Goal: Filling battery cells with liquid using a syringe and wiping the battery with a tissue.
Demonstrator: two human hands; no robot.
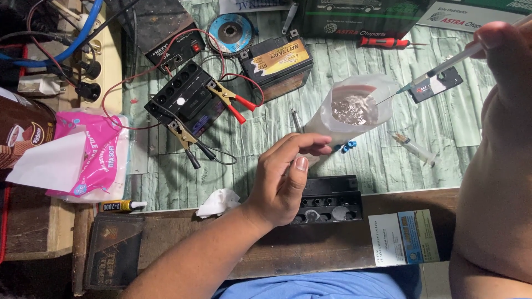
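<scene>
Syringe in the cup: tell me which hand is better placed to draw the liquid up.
Right. The right hand already holds the syringe, its needle tip in the cup. The left hand only steadies the cup's side, above the open battery.

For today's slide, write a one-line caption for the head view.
Left hand steadies a clear cup of liquid while the right hand dips a syringe into it, above an open battery.
</scene>
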